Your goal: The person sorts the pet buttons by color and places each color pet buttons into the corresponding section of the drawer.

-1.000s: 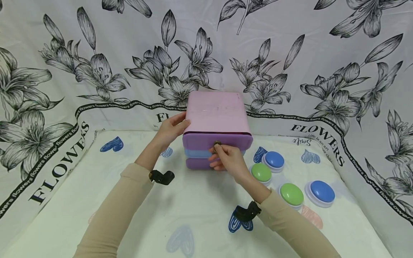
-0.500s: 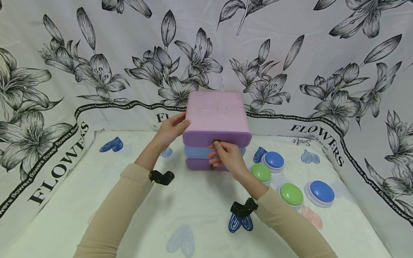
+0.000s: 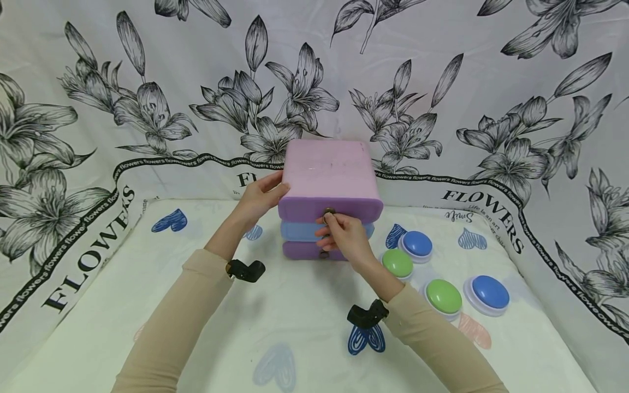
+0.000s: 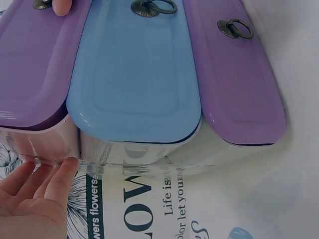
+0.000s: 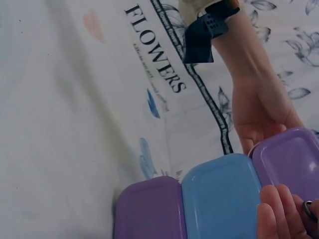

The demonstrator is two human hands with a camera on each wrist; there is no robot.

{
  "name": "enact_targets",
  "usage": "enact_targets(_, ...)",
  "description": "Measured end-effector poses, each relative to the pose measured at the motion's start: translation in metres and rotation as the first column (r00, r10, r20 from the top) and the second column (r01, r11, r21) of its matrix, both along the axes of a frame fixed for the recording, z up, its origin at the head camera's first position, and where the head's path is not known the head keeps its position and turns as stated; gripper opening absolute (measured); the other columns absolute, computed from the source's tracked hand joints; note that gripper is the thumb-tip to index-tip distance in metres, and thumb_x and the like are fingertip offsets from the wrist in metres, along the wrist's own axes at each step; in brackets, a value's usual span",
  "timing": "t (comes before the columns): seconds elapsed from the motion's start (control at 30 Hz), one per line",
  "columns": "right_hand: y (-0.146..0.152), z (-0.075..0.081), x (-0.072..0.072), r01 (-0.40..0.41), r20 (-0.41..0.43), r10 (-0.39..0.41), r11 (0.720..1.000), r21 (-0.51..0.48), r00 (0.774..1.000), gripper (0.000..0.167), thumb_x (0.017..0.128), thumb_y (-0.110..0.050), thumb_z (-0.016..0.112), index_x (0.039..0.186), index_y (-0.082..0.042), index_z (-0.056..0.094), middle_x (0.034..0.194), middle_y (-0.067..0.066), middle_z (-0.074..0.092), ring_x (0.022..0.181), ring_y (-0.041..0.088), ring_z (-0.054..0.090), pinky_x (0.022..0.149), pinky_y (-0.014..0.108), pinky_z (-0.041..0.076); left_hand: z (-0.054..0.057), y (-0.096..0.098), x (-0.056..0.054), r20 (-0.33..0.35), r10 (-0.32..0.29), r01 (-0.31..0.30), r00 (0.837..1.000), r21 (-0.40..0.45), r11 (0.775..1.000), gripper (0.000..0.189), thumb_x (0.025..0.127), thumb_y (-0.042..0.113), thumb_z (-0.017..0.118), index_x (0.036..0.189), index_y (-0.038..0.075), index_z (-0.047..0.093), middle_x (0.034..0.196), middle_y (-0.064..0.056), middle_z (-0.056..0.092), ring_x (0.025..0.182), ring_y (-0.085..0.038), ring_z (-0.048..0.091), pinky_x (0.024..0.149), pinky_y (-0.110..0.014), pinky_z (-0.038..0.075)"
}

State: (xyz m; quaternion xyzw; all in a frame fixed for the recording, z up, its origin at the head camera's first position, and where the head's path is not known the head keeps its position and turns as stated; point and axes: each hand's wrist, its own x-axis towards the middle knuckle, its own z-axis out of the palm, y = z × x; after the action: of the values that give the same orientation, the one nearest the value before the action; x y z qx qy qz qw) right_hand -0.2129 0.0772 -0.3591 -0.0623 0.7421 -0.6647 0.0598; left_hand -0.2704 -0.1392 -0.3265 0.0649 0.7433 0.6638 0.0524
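A small drawer box with a pink top (image 3: 331, 166) stands at the back of the cloth. Its drawer fronts are stacked: purple on top (image 3: 302, 209), blue in the middle (image 4: 134, 74), purple at the bottom (image 4: 244, 84). My right hand (image 3: 348, 237) pinches the ring pull (image 5: 310, 211) of the top drawer between thumb and finger, the other fingers loosely bent below it. A thin dark gap shows behind that front in the left wrist view. My left hand (image 3: 260, 195) rests on the box's left side with fairly straight fingers (image 4: 59, 181).
Right of the box lie several round push buttons on pale bases, green (image 3: 398, 263), (image 3: 444, 296) and blue (image 3: 417, 243), (image 3: 490, 291). A white cloth with printed hearts covers the table (image 3: 285, 305). Behind hangs a flower-printed curtain (image 3: 344, 82).
The top purple drawer has slid back toward the box, and the dark gap under the pink top's edge has vanished in the head view. My right hand moved with it; the left stayed.
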Motion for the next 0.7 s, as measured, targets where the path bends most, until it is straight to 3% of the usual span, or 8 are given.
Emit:
enact_targets(0.23, 0.000, 0.003, -0.001, -0.005, 0.020, 0.005, 1.000, 0.008, 1.000, 0.036, 0.097, -0.029, 0.046, 0.106, 0.000, 0.065, 0.085, 0.015, 0.069, 0.066, 0.021, 0.068, 0.060, 0.032, 0.059, 0.000, 0.000, 0.000, 0.005, 0.002, -0.002, 1.000, -0.011, 1.000, 0.063, 0.088, 0.034, 0.062, 0.143, 0.018, 0.036, 0.145, 0.000, 0.037, 0.122, -0.015, 0.048, 0.098, -0.032, 0.047)
enact_targets(0.43, -0.003, 0.022, 0.014, 0.002, 0.002, -0.002, 0.999, 0.036, 1.000, 0.035, 0.098, -0.025, 0.045, 0.107, 0.003, 0.065, 0.088, 0.020, 0.068, 0.069, 0.026, 0.068, 0.061, 0.032, 0.059, 0.001, -0.001, 0.002, -0.004, -0.003, 0.003, 1.000, -0.016, 1.000, 0.062, 0.088, 0.033, 0.061, 0.143, 0.018, 0.036, 0.146, 0.000, 0.036, 0.124, -0.016, 0.047, 0.099, -0.033, 0.046)
enact_targets(0.7, 0.001, -0.004, 0.002, 0.030, 0.026, -0.030, 0.999, 0.024, 0.999, 0.036, 0.094, -0.037, 0.050, 0.102, -0.007, 0.068, 0.084, 0.011, 0.069, 0.063, 0.016, 0.067, 0.058, 0.029, 0.058, -0.003, -0.002, 0.000, -0.006, -0.010, 0.010, 1.000, -0.017, 1.000, 0.064, 0.088, 0.035, 0.062, 0.143, 0.018, 0.035, 0.147, 0.001, 0.035, 0.123, -0.016, 0.047, 0.100, -0.034, 0.045)
